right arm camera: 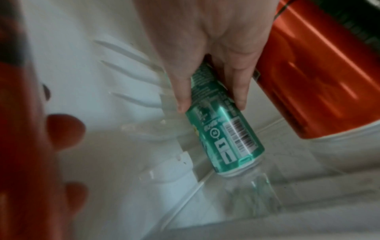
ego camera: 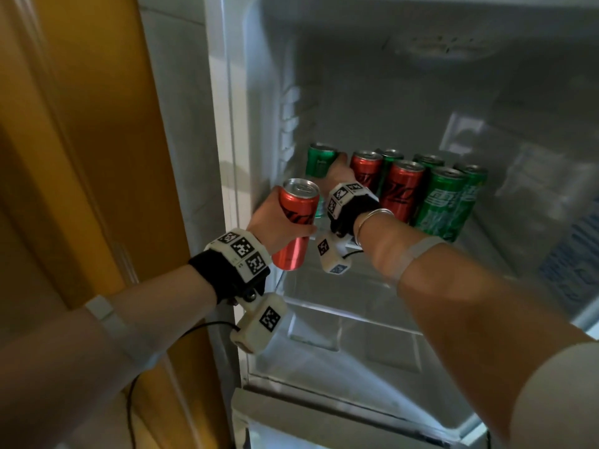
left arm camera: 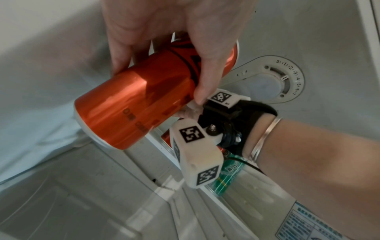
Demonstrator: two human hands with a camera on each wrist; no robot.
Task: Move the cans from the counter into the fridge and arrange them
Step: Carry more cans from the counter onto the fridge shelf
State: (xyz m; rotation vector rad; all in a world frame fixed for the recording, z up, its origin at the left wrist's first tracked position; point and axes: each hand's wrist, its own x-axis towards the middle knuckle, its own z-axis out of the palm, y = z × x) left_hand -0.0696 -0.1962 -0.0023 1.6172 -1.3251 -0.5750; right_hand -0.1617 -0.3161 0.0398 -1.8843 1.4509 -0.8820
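In fridge [ego camera: 246,131], hands gripping cans (one each)

Yellow wall panel [ego camera: 97,140] at 9 o'clock; numbered thermostat dial [left arm camera: 284,78] at 2 o'clock in left wrist view; blue printed label [ego camera: 570,254] at 3 o'clock.

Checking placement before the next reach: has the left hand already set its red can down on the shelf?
No: the left hand holds the red can in the air before the shelf.

On the shelf [ego camera: 486,254]: 1 can [ego camera: 319,160] near the left edge, 6 cans [ego camera: 421,189] clustered right of it.
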